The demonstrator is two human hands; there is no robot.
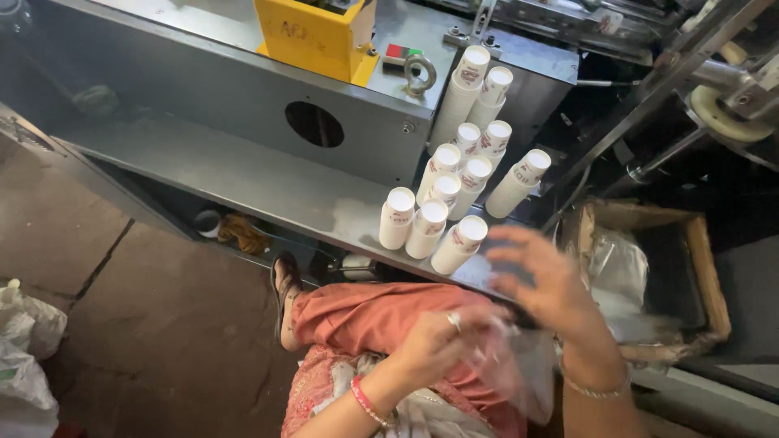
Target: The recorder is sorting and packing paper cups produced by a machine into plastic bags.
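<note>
Now, the grey machine shelf (243,174) carries white paper-cup stacks (454,191) just ahead of you. Your right hand (552,284) hovers spread open; your left hand (442,341) seems pinched on a blurred clear plastic bag (515,369).

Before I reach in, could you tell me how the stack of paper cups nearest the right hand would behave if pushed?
The nearest cup stack is tall, narrow and already leaning, so it would probably tip. It looks like thin paper, so likely light and easily crushed. It touches neighbouring stacks on the metal shelf, so they might topple together.
</note>
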